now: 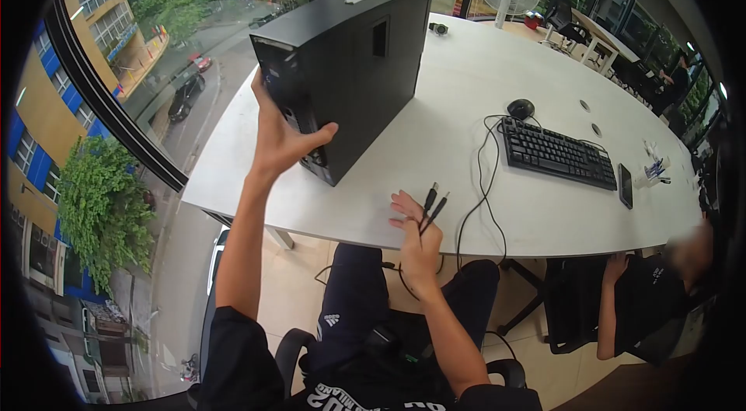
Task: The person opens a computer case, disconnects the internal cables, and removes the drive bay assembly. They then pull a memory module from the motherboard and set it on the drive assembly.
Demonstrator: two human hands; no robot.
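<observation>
A black desktop computer tower [357, 61] stands upright on the white table, left of centre. My left hand [284, 135] grips its near edge, thumb against the broad side panel and fingers along the narrow face with the ports. Just above the table's front edge, my right hand [420, 244] holds two black cables [434, 209] with their plug ends pointing up and away from me. Some fingers of that hand are stretched out while the cables are pinched. The plugs are apart from the tower; their exact type is too small to tell.
On the white table [373, 213] to the right lie a wired keyboard [558, 153], a mouse [521, 109], a phone [625, 186] and a pen holder [653, 172]. Loose cord [486, 193] runs over the front edge. Another person [641, 294] sits at right; windows are on the left.
</observation>
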